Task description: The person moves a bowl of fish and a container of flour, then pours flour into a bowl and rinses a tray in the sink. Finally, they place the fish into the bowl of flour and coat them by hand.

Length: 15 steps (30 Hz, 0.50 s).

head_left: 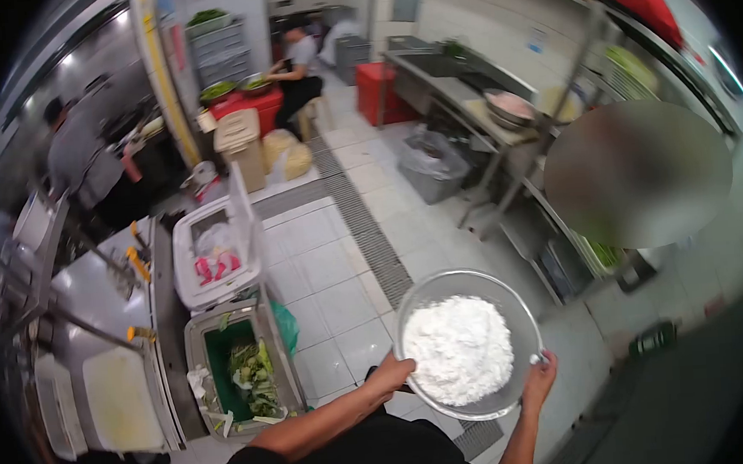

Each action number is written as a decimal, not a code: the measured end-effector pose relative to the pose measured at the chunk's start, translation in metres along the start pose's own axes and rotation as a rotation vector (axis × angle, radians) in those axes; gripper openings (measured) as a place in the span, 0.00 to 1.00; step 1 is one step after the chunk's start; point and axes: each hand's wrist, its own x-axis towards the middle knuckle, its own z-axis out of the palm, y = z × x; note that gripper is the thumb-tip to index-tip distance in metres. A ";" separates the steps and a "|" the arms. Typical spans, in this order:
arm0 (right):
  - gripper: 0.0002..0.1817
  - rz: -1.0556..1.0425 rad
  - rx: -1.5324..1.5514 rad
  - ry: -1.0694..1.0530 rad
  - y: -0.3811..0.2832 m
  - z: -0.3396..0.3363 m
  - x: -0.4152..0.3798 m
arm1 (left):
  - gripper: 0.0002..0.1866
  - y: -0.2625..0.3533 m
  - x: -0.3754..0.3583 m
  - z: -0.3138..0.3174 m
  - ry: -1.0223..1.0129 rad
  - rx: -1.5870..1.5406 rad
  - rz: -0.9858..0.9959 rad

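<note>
A round metal bowl point(523, 309) is held in front of me at waist height. A heap of white powder point(459, 350), with a lumpy surface, fills much of it. My left hand point(391, 375) is closed on the bowl's left rim, thumb on top. On the opposite side, my right hand point(539, 382) grips the lower right rim, its fingers partly hidden. Below and left of the bowl stands a bin point(291, 381) with green vegetable scraps point(255, 379) inside.
An open white container point(189, 277) with bagged items adjoins the scrap bin. Left is a steel counter with a cutting board point(125, 400). One person point(86, 160) stands far left; another point(298, 66) sits at the back. A floor grate point(362, 215) crosses the tiles. Shelving lines the right, partly blurred.
</note>
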 end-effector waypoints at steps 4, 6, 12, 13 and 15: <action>0.15 0.083 0.065 -0.117 -0.023 0.040 0.081 | 0.37 0.082 0.051 0.020 -0.038 0.037 0.076; 0.15 0.031 0.028 -0.018 -0.016 0.056 0.117 | 0.37 0.090 0.105 0.020 -0.061 0.032 0.053; 0.15 0.129 0.050 -0.002 -0.036 0.115 0.223 | 0.35 0.147 0.230 0.040 -0.042 0.092 0.084; 0.15 0.170 0.004 0.001 -0.037 0.129 0.240 | 0.35 0.160 0.252 0.038 -0.035 0.094 0.081; 0.16 0.112 0.024 0.032 -0.040 0.167 0.282 | 0.33 0.178 0.298 0.045 -0.024 0.081 0.037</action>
